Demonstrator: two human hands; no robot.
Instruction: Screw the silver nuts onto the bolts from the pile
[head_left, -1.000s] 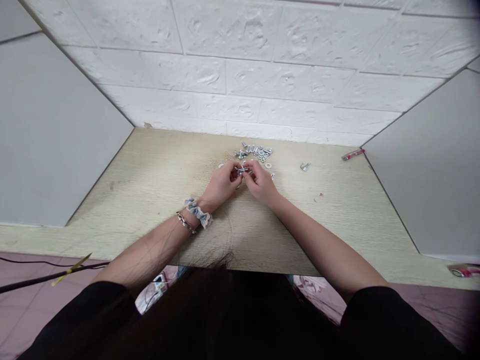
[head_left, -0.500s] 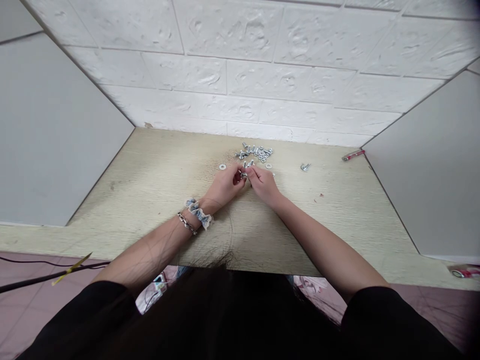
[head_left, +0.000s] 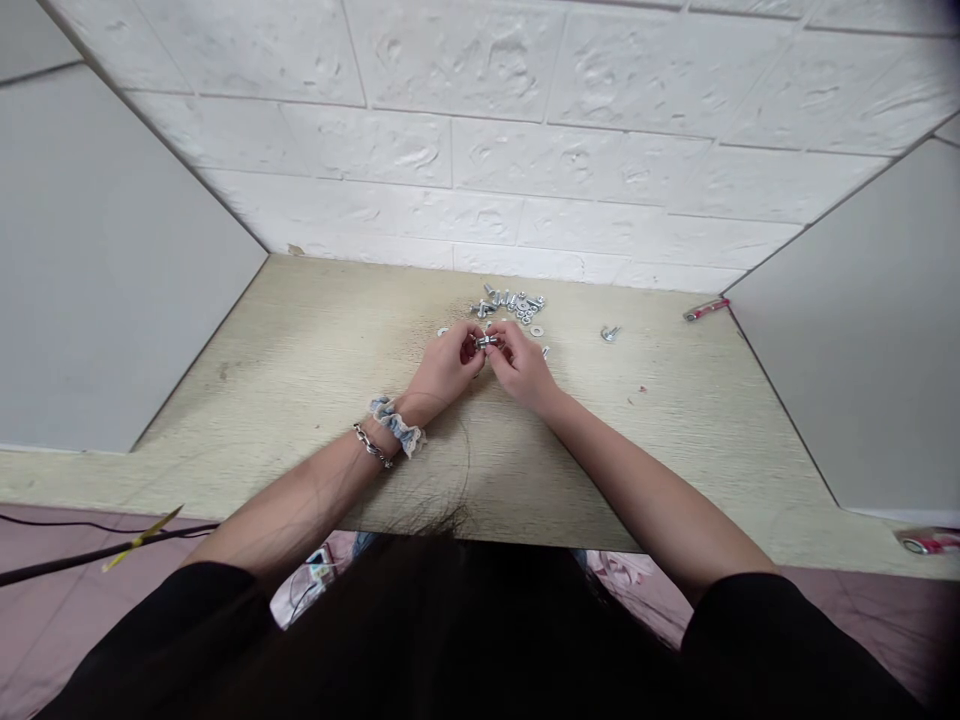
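Note:
A small silver bolt (head_left: 486,342) lies roughly level between my fingertips, low over the wooden table. My left hand (head_left: 448,362) pinches one end of it. At the other end, the thumb and fingers of my right hand (head_left: 523,367) close on the bolt, or on a nut on it; which one I cannot tell. Just beyond my hands sits a pile of bolts, nuts and washers (head_left: 516,302). One flat washer (head_left: 536,331) is beside my right fingers, and another washer (head_left: 442,331) is partly covered by my left hand.
A separate bolt with a washer (head_left: 610,334) rests to the right on the table (head_left: 300,330). A white brick wall (head_left: 487,160) closes off the back. White panels (head_left: 150,240) stand at both sides, with a red-handled tool (head_left: 706,310) by the right one.
My right fingers have shifted their grip, and more of the bolt shows between the hands. My left hand has moved slightly left, covering part of the left washer.

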